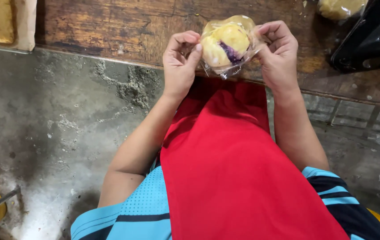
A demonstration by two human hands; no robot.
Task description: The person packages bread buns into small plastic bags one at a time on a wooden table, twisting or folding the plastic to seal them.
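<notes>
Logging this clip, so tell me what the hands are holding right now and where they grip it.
Both hands hold a clear plastic bag with a yellow bun inside. The left hand pinches its left edge, the right hand its right edge.

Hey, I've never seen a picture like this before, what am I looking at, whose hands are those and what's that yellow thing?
This is one picture from a camera worn on a person's head, looking down, so the arms are the wearer's own. The left hand and the right hand together hold a yellow bun with a purple filling, wrapped in a clear plastic bag, each pinching a side. They hold it over a worn wooden table. On the table's right sits a black machine, only partly visible, with another wrapped yellow bun behind it. A red apron covers the person's lap, over blue striped clothes, above a grey concrete floor.
</notes>
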